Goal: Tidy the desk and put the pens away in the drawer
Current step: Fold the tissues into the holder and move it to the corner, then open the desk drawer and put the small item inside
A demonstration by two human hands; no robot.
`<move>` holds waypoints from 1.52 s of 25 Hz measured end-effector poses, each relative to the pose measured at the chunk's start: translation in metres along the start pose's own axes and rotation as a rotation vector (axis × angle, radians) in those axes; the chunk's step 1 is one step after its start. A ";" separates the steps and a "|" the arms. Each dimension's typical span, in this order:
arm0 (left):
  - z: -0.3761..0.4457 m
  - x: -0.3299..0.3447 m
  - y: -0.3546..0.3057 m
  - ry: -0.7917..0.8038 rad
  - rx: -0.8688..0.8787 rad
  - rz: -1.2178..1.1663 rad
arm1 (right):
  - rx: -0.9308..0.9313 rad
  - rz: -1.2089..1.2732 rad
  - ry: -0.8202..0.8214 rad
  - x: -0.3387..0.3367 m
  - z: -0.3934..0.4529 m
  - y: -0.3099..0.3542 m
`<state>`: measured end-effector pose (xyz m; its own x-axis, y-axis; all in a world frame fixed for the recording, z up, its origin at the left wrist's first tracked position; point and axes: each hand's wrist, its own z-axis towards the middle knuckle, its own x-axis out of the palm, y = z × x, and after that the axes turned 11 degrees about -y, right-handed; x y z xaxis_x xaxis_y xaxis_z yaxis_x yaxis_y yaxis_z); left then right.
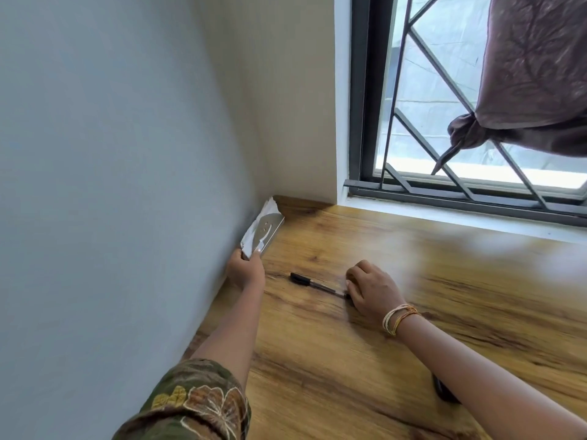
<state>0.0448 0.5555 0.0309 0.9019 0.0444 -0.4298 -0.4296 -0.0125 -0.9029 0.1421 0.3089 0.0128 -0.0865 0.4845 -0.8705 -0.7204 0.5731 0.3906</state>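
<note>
Your right hand (370, 289) is lying curled on the shiny brown wooden desk (365, 360), its fingers closing on one end of the thin black pen (313, 283), which is lying flat near the desk's left edge. Your left hand (245, 270) is gripping a white tissue pack with a silver front (263, 229), leaning against the wall near the back left corner.

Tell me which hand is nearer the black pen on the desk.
Right. The right hand is at the pen's near end, fingers touching it. The left hand is off to the pen's capped end, by the wall, gripping a silver holder.
</note>
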 end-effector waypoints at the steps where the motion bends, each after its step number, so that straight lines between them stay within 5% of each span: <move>1: -0.001 0.001 0.002 -0.016 0.019 0.017 | 0.003 0.003 0.006 0.000 0.000 0.000; 17: -0.071 -0.038 0.016 0.013 0.009 0.074 | -0.022 -0.046 0.021 -0.033 -0.038 0.002; 38: -0.466 -0.156 0.068 0.414 0.669 0.210 | 0.267 -0.080 -0.016 -0.192 -0.363 -0.096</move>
<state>-0.1042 0.0823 0.0327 0.6872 -0.2668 -0.6756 -0.4095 0.6259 -0.6638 -0.0213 -0.0792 0.0342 -0.0240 0.4401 -0.8976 -0.5174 0.7628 0.3878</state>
